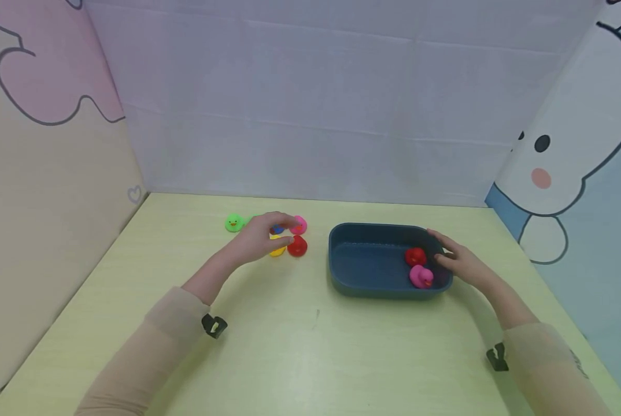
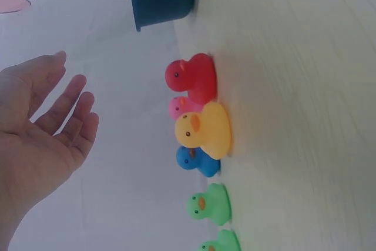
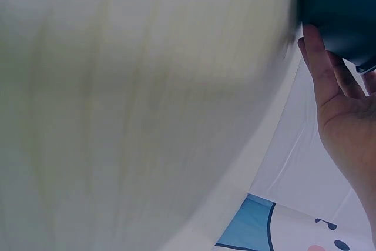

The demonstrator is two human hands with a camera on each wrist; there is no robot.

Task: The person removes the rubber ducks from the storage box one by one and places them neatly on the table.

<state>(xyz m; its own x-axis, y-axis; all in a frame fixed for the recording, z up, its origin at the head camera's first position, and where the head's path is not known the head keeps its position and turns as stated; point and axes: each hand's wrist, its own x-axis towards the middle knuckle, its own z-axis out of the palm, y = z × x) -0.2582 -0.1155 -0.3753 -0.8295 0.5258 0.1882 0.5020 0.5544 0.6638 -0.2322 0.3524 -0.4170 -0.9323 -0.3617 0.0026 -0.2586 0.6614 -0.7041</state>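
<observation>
My left hand (image 1: 265,235) hovers with straight, spread fingers just above a cluster of small rubber ducks and holds nothing; the left wrist view shows its open palm (image 2: 44,136). The cluster has a red duck (image 1: 297,247), a pink duck (image 1: 299,224), a yellow duck (image 1: 277,251), a blue duck (image 1: 277,230) and a green duck (image 1: 233,222). A dark blue tub (image 1: 365,268) stands to the right, with a red duck (image 1: 416,256) and a pink duck (image 1: 421,277) inside. My right hand (image 1: 458,258) holds the tub's right rim, thumb on the inside.
The pale green table is walled by cartoon-printed panels at the back, left and right. In the left wrist view the ducks form a row: red (image 2: 191,77), pink (image 2: 179,107), yellow (image 2: 202,130), blue (image 2: 194,160) and two green (image 2: 205,204).
</observation>
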